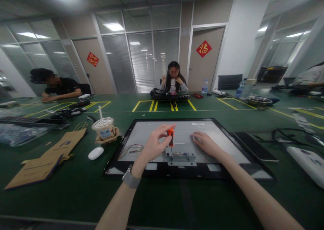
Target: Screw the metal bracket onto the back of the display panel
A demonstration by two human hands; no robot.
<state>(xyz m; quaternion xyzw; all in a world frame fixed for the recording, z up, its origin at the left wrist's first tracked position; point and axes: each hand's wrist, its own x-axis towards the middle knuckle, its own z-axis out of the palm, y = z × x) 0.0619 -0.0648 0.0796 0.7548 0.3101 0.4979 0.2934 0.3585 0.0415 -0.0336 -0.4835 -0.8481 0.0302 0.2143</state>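
Note:
A monitor panel (pixel 141 135) lies flat, back side up, on the green table in front of me. My left hand (pixel 154 145) pinches an orange-handled screwdriver (pixel 171 137), held upright with its tip on a small grey metal bracket (pixel 181 157) near the panel's front edge. My right hand (pixel 205 143) rests flat on the panel's metal back, fingers stretched out, just right of the bracket. A grey watch (pixel 131 179) is on my left wrist. Thin coloured wires (pixel 131 149) run across the panel's left part.
A lidded drink cup (pixel 104 128), a white mouse (pixel 96 153) and flattened cardboard (pixel 45 155) lie to the left. A black bezel strip (pixel 254 145) and a white device (pixel 307 162) lie right. Two people sit across the table (pixel 76 189), another at far right.

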